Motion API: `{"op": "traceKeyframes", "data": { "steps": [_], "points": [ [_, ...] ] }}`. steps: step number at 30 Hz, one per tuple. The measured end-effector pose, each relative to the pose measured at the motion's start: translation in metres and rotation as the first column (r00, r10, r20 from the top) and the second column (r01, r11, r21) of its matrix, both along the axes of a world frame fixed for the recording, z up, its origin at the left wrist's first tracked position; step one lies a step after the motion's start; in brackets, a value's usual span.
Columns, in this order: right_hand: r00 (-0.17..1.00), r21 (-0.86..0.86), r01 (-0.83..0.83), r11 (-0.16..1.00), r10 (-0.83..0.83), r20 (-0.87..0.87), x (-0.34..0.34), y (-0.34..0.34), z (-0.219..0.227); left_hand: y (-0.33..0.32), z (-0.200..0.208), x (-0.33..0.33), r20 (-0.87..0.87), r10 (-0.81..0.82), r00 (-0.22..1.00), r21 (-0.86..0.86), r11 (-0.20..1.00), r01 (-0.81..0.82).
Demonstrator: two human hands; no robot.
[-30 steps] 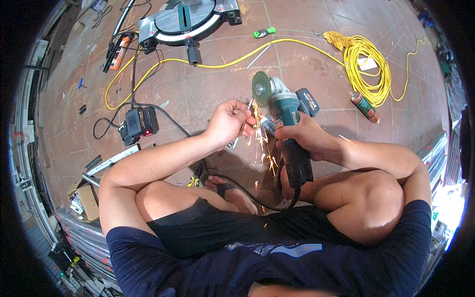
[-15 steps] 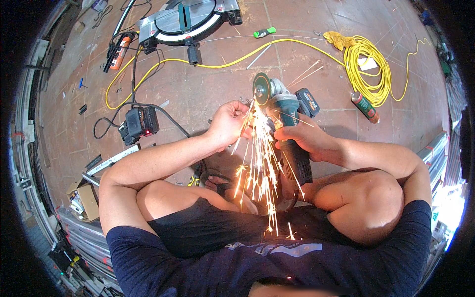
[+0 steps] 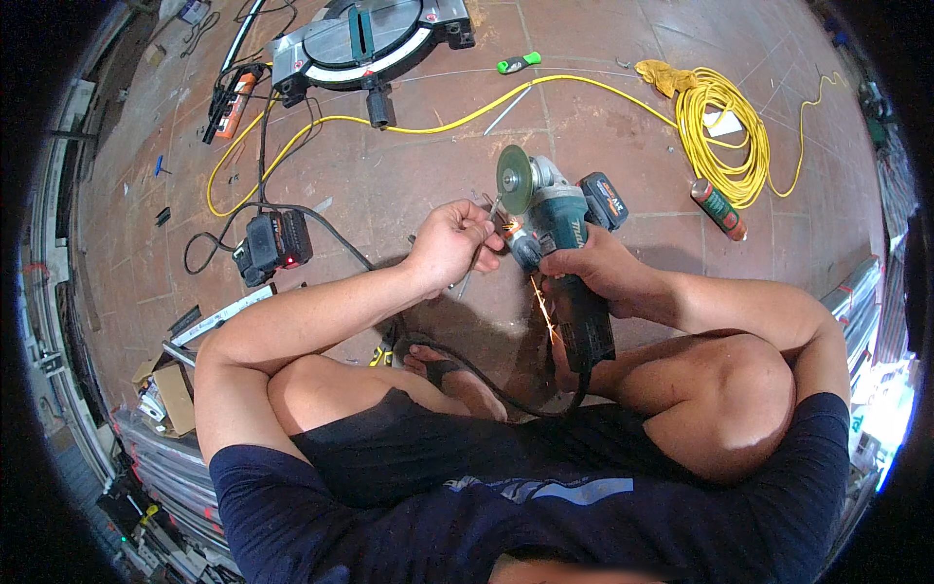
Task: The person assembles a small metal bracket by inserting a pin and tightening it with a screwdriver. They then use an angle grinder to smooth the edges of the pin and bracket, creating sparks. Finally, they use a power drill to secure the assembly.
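My right hand (image 3: 608,268) is wrapped round the teal and black body of an angle grinder (image 3: 562,222). The thin disc (image 3: 514,179) faces left, and a black cord leaves the grinder's lower end. Close to the disc's lower edge, my left hand (image 3: 455,239) pinches a thin metal rod (image 3: 463,283). One end of the rod points up toward the disc; whether they touch I cannot tell. A few sparks (image 3: 543,310) streak down below the grinder. Behind it on the floor, mostly hidden, lies a cordless tool with a black battery (image 3: 604,200).
Coiled yellow cable (image 3: 725,141) and a spray can (image 3: 718,210) lie at right. Ahead are a saw base (image 3: 365,49) and a green-handled tool (image 3: 519,63). A battery unit (image 3: 274,243) with a cord sits left, near an open cardboard box (image 3: 173,397). My legs are folded underneath.
The thick spray of sparks has shrunk to a few streaks. My left hand has shifted slightly, and the thin rod in its fingers now shows. The grinder has barely moved.
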State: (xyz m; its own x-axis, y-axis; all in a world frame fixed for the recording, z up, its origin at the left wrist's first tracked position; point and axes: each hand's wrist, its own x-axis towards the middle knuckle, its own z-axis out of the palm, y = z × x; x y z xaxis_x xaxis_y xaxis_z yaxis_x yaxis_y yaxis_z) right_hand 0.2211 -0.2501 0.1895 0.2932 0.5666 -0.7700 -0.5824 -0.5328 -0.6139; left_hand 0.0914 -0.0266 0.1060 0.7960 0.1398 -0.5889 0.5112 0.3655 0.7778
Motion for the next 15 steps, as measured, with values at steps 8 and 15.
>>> {"op": "traceKeyframes", "data": {
  "steps": [8,15],
  "points": [
    [0.988,-0.066,0.154,0.986,-0.152,0.039,0.0091,-0.002,-0.004,0.0056,0.0029,-0.0034,0.027,0.046,0.999,-0.033,0.998,-0.045],
    [0.992,-0.078,0.106,0.991,-0.1,0.074,0.0086,-0.0071,-0.0092,0.0045,0.0057,-0.0003,0.02,0.061,0.998,0.002,0.998,-0.061]
  ]
}}
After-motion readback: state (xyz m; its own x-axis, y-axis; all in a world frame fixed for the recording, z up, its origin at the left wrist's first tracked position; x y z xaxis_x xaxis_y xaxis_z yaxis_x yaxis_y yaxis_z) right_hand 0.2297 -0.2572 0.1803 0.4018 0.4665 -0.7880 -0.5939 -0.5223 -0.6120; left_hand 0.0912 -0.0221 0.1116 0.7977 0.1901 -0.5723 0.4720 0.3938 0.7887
